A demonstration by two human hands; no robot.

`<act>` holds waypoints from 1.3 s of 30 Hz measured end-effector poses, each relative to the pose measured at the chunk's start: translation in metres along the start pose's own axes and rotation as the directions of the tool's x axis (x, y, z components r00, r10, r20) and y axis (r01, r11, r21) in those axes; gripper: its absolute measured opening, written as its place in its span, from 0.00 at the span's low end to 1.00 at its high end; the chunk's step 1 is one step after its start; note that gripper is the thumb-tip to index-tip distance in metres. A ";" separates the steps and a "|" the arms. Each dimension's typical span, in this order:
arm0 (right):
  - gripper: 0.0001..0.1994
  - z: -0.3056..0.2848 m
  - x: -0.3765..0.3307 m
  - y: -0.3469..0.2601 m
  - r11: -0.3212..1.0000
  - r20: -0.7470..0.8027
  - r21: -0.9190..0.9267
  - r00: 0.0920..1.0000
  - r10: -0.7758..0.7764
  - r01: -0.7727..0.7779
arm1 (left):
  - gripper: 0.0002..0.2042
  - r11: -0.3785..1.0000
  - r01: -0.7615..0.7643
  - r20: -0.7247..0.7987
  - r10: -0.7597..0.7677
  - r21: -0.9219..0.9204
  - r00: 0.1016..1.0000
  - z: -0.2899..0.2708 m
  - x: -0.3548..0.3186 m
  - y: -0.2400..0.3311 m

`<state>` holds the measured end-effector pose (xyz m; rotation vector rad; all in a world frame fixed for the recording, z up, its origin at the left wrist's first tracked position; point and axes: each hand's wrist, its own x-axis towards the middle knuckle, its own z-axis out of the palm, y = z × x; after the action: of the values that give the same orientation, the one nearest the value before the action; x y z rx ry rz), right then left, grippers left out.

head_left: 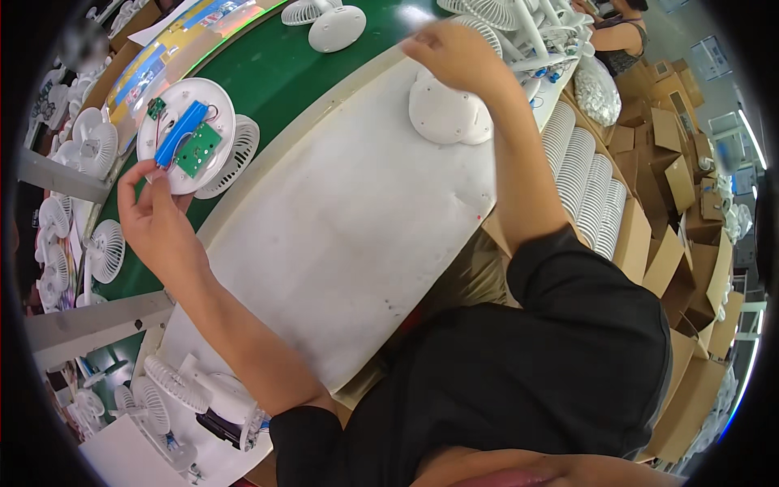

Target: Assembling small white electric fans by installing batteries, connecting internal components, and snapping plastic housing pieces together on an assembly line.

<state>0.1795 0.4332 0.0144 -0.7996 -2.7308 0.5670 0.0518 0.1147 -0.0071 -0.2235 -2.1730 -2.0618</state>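
At the left, my left hand [154,199] grips the lower rim of a round white fan base [223,109], thumb on its open inner side. A blue cylindrical battery [180,134] lies across that inside, beside a green circuit board [199,150]. A smaller green board [157,107] sits near the rim, with thin wires running between the parts. My right hand [458,57] is raised at the upper right, above round white discs [446,109] and near a heap of white fans [531,32]. Its fingers are bent and slightly blurred, and whatever they hold, if anything, is hidden.
A white worktop [324,203] stretches before me, beside a green conveyor belt [268,73] carrying white fans. Metal posts [97,329] stand at the left. Partly assembled fans [219,398] lie at lower left. Stacked white grilles [580,174] and cardboard boxes [673,187] line the right; another person [621,36] sits beyond.
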 end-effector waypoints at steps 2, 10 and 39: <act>0.22 0.036 -0.032 0.080 0.986 -0.231 -0.146 0.972 0.041 -0.077 | 0.09 1.000 -0.008 0.007 0.008 -0.023 1.000 0.006 -0.001 0.004; 0.31 0.093 -0.109 0.078 0.995 -0.411 -0.061 0.910 0.051 -0.084 | 0.20 0.998 -0.012 0.012 0.012 -0.059 1.000 0.009 -0.016 0.006; 0.26 0.085 -0.065 0.003 0.856 -0.335 0.437 0.933 -0.131 0.277 | 0.22 0.989 0.095 0.152 -0.077 -0.115 0.985 0.019 -0.020 0.013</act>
<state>0.2058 0.3741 -0.0710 -0.4148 -2.2202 0.9399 0.0737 0.1339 0.0002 -0.3086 -2.1762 -2.2973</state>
